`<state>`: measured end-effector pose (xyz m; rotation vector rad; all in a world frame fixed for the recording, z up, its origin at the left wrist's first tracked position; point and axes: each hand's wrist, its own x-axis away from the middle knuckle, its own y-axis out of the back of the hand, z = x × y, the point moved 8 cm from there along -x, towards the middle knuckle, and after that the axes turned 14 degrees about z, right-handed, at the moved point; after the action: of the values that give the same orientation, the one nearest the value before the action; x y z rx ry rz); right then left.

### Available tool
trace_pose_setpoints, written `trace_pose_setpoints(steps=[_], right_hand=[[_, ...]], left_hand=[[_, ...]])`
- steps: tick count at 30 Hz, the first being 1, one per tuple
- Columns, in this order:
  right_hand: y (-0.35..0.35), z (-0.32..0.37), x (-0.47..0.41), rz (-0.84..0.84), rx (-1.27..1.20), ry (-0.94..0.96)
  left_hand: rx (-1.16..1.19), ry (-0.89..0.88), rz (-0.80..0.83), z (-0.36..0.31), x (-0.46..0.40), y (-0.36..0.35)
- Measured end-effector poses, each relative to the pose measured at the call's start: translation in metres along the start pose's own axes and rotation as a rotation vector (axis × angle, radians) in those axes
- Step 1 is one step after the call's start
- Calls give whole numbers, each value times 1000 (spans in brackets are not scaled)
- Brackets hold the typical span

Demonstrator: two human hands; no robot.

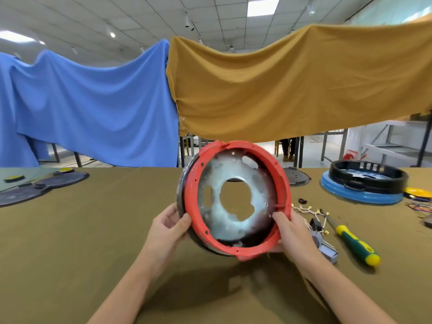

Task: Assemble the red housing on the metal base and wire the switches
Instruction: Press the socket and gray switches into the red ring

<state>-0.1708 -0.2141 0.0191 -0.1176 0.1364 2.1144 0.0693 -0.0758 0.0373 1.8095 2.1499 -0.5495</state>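
Observation:
A round red housing ring (pixel 192 206) sits on a metal base (pixel 233 174) with a large hole in its middle. I hold the pair up on edge above the table, its open side facing me. My left hand (pixel 169 226) grips the left rim, thumb on the red ring. My right hand (pixel 292 232) grips the lower right rim, thumb inside the ring. A bundle of wires with small switches (pixel 311 212) lies on the table just right of my right hand, partly hidden behind it.
A green and yellow screwdriver (pixel 355 245) lies at the right. A small grey part (pixel 328 252) rests near my right wrist. A black ring on a blue base (pixel 362 195) stands far right. Dark flat plates (pixel 39 185) lie far left. Blue and ochre cloths hang behind the olive table (pixel 93 230).

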Motion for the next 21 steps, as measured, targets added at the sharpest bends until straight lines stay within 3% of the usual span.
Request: trace_pose_setpoints(steps=[6, 11, 14, 18, 21], right_hand=[[-8, -4, 2, 106, 2, -125], [-10, -2, 7, 133, -306, -147], [-10, -2, 12, 143, -371, -144], [-9, 1, 14, 138, -378, -171], [-18, -2, 21, 230, -200, -221]], left_hand=[[131, 155, -5, 13, 2, 4], [234, 374, 50, 34, 4, -5], [261, 454, 67, 43, 6, -5], [182, 422, 58, 42, 2, 0], [215, 327, -13, 34, -6, 7]])
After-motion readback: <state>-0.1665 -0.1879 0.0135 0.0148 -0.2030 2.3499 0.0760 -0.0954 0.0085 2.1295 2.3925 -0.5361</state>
